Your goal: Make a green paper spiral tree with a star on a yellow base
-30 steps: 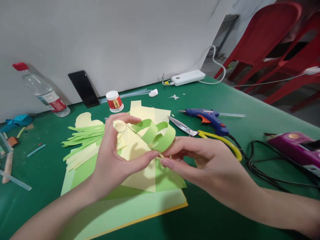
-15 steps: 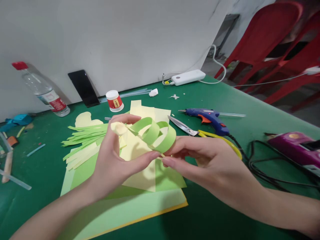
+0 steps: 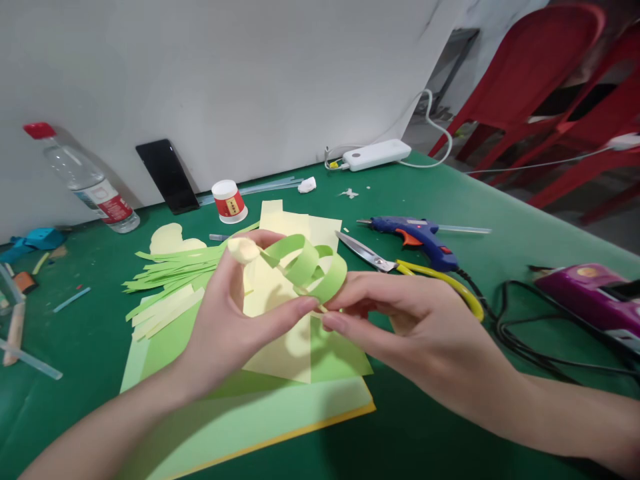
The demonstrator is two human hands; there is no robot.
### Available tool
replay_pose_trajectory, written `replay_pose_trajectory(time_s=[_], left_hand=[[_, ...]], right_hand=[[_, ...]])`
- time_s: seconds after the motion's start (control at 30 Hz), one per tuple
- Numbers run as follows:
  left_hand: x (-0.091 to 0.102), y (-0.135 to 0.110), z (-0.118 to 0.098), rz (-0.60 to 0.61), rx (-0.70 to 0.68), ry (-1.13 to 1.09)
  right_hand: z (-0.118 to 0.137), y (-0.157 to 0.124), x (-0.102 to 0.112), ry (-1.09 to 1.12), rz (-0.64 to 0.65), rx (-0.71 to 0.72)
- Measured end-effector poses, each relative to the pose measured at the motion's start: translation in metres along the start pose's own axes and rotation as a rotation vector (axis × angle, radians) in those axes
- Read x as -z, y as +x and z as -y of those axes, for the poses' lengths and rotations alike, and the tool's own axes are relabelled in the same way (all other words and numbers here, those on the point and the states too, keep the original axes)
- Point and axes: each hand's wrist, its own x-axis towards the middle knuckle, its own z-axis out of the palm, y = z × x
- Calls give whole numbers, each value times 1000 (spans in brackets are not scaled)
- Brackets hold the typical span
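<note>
Between my hands is a paper flower with a pale cream head at its left end and looped green paper strips along a thin stem. My left hand curls round it, thumb tip against the stem near the loops. My right hand pinches the stem's lower end between thumb and fingers, close to the lowest loop. Below lie cream paper sheets on top of green paper. Cut green strips and cream strips fan out left of my left hand.
Scissors with yellow handles and a blue glue gun lie beyond my right hand. A purple tool with a black cord is at the right. A paper cup, phone, bottle and white power strip stand along the wall.
The cream flower head has shifted slightly to the right and up, while the green loops have moved slightly left. Both hands keep their hold; the other things stay put.
</note>
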Motion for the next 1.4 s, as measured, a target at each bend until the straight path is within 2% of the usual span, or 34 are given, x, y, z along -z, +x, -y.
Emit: replay_pose_trajectory(time_s=[0.17,0.33,0.5,0.63,0.73,1.0,1.13,1.3,1.4], left_hand=[[-1,0,-2,17,33,-14],[2,2,4,-56,-67,-70],[3,5,9,-113,-120,-114],[4,6,11,-168,-95,-94],[6,8,12,-194,-138,-79],[14,10,7,-135,-220,84],[13,10,2,-81,-188,72],[14,11,0,-90,-116,91],[16,13,0,-90,-59,55]], right_hand=[[-1,0,0,22,-14,3],[-3,5,7,231,9,-100],[-9,13,12,333,1,-99],[-10,12,11,287,-14,-123],[-9,10,9,248,-12,-146],[-6,12,4,187,79,-226],[-8,10,-2,181,118,-238],[-9,11,-4,125,163,-233],[-9,13,-1,22,120,-199]])
